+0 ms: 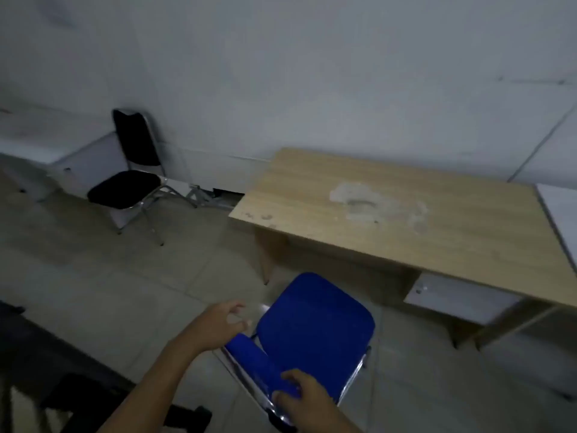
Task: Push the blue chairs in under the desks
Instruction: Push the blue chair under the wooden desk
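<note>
A blue padded chair (315, 323) with a chrome frame stands on the floor in front of a light wooden desk (406, 220), its seat front just at the desk's near edge. The blue backrest top (259, 367) is nearest me. My right hand (307, 398) grips the right end of that backrest. My left hand (223, 323) hovers at the backrest's left end with its fingers spread, holding nothing.
A black chair (128, 182) with a chrome frame stands at the back left by the white wall. A white drawer unit (459, 298) hangs under the desk's right side. A white tabletop edge (559, 214) adjoins the desk on the right. Dark furniture (46, 385) sits at the lower left.
</note>
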Demonstrator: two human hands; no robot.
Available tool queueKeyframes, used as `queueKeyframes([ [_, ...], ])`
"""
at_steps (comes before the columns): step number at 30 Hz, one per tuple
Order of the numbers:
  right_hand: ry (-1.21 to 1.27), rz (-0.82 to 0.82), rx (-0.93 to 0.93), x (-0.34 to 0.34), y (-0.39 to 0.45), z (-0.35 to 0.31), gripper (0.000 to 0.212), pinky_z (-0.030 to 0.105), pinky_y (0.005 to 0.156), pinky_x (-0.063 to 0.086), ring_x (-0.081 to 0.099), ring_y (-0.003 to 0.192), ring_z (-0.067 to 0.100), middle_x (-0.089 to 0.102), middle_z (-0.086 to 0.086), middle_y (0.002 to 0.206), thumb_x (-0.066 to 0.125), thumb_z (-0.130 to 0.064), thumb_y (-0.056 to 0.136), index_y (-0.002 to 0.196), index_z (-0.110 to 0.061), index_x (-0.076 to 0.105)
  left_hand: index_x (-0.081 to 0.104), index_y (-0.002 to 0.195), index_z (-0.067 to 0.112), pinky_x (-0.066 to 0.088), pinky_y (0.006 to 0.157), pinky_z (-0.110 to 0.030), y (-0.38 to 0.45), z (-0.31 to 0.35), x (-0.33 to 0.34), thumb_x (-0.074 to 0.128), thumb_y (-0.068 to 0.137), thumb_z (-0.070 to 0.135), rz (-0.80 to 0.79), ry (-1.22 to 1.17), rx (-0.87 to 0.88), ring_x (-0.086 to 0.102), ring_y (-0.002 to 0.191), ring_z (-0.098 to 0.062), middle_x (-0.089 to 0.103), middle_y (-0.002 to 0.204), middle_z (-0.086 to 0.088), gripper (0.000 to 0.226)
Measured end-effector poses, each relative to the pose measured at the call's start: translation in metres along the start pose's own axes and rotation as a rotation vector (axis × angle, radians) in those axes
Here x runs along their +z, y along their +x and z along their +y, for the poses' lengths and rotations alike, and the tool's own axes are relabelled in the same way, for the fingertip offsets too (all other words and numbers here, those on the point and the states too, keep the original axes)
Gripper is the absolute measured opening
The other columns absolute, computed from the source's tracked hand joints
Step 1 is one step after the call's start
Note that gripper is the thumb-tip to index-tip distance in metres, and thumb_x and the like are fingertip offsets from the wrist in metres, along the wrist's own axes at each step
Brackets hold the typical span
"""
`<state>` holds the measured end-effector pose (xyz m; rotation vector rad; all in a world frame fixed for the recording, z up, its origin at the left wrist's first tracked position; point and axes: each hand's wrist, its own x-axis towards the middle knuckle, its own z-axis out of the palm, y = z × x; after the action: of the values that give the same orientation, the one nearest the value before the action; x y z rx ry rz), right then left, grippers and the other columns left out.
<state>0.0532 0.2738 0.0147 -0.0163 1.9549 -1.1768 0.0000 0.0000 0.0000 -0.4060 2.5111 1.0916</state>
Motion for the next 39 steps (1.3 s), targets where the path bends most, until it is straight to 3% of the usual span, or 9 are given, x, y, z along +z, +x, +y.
queueKeyframes([
  [3,-0.116,-0.003,-0.003,0.034,0.036,-0.002,0.029,0.032,0.115,0.038,0.050,0.132,0.022,0.048,-0.002,0.144,0.069,-0.043,0.094,0.118,-0.031,0.058,0.057,0.140,0.028,0.050,0.107,-0.036,0.015,-0.015,-0.008,0.071,0.087,0.051,-0.050,0.070,-0.007,0.057,0.122,-0.013,0.059,0.135,0.003,0.060],
  [7,-0.137,0.088,0.010,0.070,0.051,-0.005,0.058,0.036,0.102,0.045,0.052,0.119,0.022,0.050,0.002,0.133,0.059,-0.066,0.089,0.132,-0.027,0.057,0.062,0.135,0.026,0.051,0.104,-0.039,0.023,-0.037,-0.008,0.071,0.086,0.054,-0.125,0.148,-0.025,0.062,0.116,-0.016,0.062,0.127,0.006,0.058],
  [11,-0.380,0.143,0.078,0.102,0.058,-0.006,0.099,0.055,0.111,0.038,0.041,0.139,0.027,0.041,-0.003,0.151,0.043,-0.092,0.072,0.154,-0.036,0.034,0.078,0.107,0.034,0.058,0.090,-0.037,0.018,-0.057,0.003,0.066,0.085,0.061,-0.084,0.387,0.065,0.067,0.099,-0.009,0.076,0.107,0.011,0.037],
  [17,-0.657,0.325,-0.103,0.088,0.062,0.015,0.048,0.046,0.093,0.054,0.063,0.112,0.027,0.061,0.001,0.132,0.061,-0.039,0.098,0.143,-0.032,0.047,0.078,0.105,0.037,0.053,0.095,-0.040,0.011,-0.051,0.020,0.058,0.085,0.068,0.038,0.494,0.174,0.059,0.114,-0.014,0.072,0.108,0.010,0.042],
  [24,-0.742,0.345,-0.108,0.023,0.056,0.062,0.055,0.045,0.111,0.041,0.058,0.126,0.015,0.061,-0.014,0.143,0.058,-0.033,0.096,0.150,-0.041,0.048,0.072,0.117,0.037,0.044,0.100,-0.046,-0.004,-0.016,0.067,0.032,0.078,0.092,0.000,0.502,0.183,0.054,0.119,-0.013,0.070,0.117,0.016,0.078],
  [29,-0.815,0.432,0.015,-0.050,0.042,0.089,0.041,0.054,0.113,0.037,0.058,0.125,0.018,0.066,-0.012,0.134,0.063,-0.037,0.098,0.138,-0.043,0.059,0.062,0.134,0.034,0.046,0.105,-0.040,-0.015,0.023,0.107,0.040,0.081,0.090,-0.043,0.382,0.250,0.049,0.130,-0.009,0.061,0.135,0.016,0.080],
  [31,-0.780,0.476,0.112,-0.069,0.035,0.095,0.052,0.055,0.111,0.039,0.053,0.130,0.022,0.059,-0.009,0.140,0.072,-0.051,0.089,0.138,-0.040,0.058,0.057,0.138,0.032,0.050,0.101,-0.036,-0.018,0.035,0.119,0.048,0.079,0.088,-0.062,0.305,0.234,0.048,0.130,-0.009,0.056,0.137,0.014,0.082],
  [35,-0.312,0.557,0.116,-0.071,0.020,0.112,0.115,0.047,0.107,0.048,0.045,0.133,0.020,0.047,-0.007,0.147,0.063,-0.100,0.052,0.145,-0.035,0.051,0.052,0.139,0.032,0.048,0.100,-0.035,-0.016,0.042,0.137,0.054,0.068,0.094,-0.079,0.205,0.130,0.036,0.137,-0.013,0.042,0.145,0.009,0.095],
  [39,-0.144,0.594,0.038,-0.062,0.019,0.116,0.105,0.047,0.118,0.036,0.023,0.147,0.023,0.031,-0.005,0.158,0.065,-0.099,0.053,0.137,-0.037,0.058,0.061,0.126,0.032,0.047,0.108,-0.041,-0.009,0.038,0.144,0.065,0.056,0.094,-0.024,0.080,0.074,0.031,0.140,-0.018,0.041,0.148,0.005,0.093],
])
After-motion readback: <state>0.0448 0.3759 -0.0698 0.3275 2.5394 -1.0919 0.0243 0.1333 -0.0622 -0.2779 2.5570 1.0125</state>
